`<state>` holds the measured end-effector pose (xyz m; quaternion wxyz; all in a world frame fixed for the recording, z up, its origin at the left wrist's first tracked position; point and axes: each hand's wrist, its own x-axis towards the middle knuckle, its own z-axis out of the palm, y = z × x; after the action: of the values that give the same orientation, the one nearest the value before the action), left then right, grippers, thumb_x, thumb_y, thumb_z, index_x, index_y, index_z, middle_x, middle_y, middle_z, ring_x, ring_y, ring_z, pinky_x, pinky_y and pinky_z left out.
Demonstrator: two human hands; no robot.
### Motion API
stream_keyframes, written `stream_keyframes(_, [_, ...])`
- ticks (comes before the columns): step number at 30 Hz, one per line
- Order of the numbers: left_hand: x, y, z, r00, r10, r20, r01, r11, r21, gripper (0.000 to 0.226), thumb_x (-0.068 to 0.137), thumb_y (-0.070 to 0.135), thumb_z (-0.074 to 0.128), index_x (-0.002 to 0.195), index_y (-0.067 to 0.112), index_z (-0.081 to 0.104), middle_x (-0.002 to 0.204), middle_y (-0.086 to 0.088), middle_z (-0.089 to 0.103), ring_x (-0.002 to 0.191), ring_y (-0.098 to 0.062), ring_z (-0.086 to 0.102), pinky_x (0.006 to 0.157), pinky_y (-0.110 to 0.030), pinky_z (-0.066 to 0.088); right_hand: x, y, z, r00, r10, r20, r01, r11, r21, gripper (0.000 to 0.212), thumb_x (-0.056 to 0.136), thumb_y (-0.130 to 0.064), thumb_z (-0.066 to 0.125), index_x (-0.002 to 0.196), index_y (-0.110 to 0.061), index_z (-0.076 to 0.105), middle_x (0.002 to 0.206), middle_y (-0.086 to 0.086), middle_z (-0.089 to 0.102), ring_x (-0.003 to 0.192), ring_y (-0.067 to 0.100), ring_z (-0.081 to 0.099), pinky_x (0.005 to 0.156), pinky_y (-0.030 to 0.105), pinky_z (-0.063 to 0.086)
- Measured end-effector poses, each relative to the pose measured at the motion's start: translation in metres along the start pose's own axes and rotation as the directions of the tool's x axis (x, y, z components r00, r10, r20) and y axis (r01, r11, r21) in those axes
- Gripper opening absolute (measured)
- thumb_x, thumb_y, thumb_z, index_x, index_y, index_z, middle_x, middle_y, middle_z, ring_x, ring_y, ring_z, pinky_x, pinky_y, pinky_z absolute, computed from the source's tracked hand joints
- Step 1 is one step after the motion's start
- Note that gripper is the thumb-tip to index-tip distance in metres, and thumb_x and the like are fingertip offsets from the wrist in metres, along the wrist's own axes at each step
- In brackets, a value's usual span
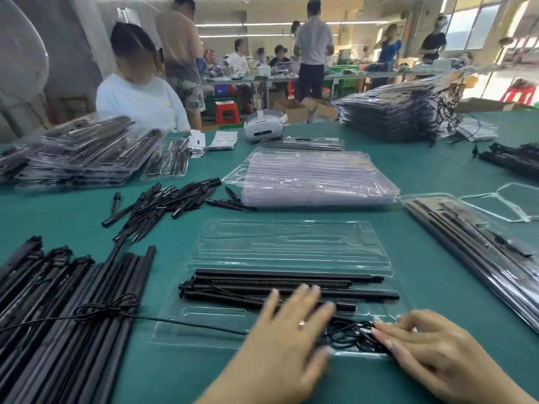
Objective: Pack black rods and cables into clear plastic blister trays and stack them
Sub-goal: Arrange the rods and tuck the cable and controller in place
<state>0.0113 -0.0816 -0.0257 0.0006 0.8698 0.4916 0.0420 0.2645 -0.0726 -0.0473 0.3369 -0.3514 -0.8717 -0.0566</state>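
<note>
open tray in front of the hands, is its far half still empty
Yes, the far half of the open tray shows only bare clear plastic, while the black rods lie in its near half.
</note>
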Motion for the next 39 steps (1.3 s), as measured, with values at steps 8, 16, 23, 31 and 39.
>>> stream_keyframes(8, [0.017, 0.041, 0.026, 0.986, 0.128, 0.103, -0.137, 0.987, 0.081, 0.055, 0.089, 0.058, 0.017, 0.126, 0.046, 0.056, 0.132, 0.028, 0.051, 0.123, 0.004, 0.049, 0.101, -0.033, 0.044, 0.000, 0.003, -0.012, 0.986, 0.050, 0.162, -0.044, 0.998, -0.041, 0.040, 0.099, -0.048, 0.036, 0.098, -0.037, 0.075, 0.110, -0.032, 0.064, 0.096, -0.011, 0.054, 0.086, 0.019, 0.040])
stream_keyframes(16, [0.016, 0.041, 0.026, 0.986, 0.136, 0.095, -0.145, 0.985, 0.094, 0.051, 0.084, 0.063, 0.028, 0.123, 0.048, 0.057, 0.128, 0.030, 0.054, 0.121, 0.005, 0.051, 0.095, -0.029, 0.051, 0.061, 0.055, 0.002, 0.523, 0.816, 0.246, -0.728, 0.278, 0.627, 0.048, 0.094, -0.017, 0.054, 0.139, -0.031, 0.044, 0.130, 0.002, 0.056, 0.118, 0.011, 0.053, 0.105, 0.027, 0.037])
stream_keyframes(23, [0.015, 0.043, 0.033, 0.989, 0.136, 0.066, -0.142, 0.985, 0.095, 0.049, 0.092, 0.058, 0.020, 0.123, 0.048, 0.058, 0.127, 0.030, 0.055, 0.121, 0.004, 0.051, 0.099, -0.030, 0.044, 0.096, 0.080, 0.014, 0.414, 0.837, 0.359, -0.625, -0.026, 0.781, 0.061, 0.080, -0.030, 0.068, 0.137, -0.018, 0.048, 0.102, 0.001, 0.062, 0.088, 0.011, 0.049, 0.075, 0.028, 0.041])
stream_keyframes(31, [0.016, 0.042, 0.037, 0.986, 0.139, 0.090, -0.147, 0.985, 0.091, 0.053, 0.090, 0.059, 0.021, 0.128, 0.046, 0.055, 0.131, 0.029, 0.053, 0.123, 0.005, 0.049, 0.102, -0.029, 0.039, 0.095, 0.065, -0.016, 0.794, 0.502, 0.343, -0.459, 0.124, 0.880, 0.091, 0.077, -0.082, 0.020, 0.054, -0.005, 0.064, 0.105, 0.017, 0.071, 0.103, 0.027, 0.067, 0.087, 0.040, 0.056])
stream_keyframes(39, [0.015, 0.040, 0.026, 0.975, 0.209, 0.069, -0.218, 0.960, 0.173, 0.053, 0.087, 0.056, 0.029, 0.132, 0.043, 0.052, 0.133, 0.023, 0.054, 0.124, 0.001, 0.049, 0.102, -0.027, 0.044, 0.092, 0.006, 0.005, 0.685, 0.252, 0.684, -0.266, 0.960, -0.088, 0.066, 0.064, -0.094, 0.006, 0.127, -0.075, 0.018, 0.129, -0.021, 0.039, 0.109, 0.002, 0.037, 0.097, 0.031, 0.040])
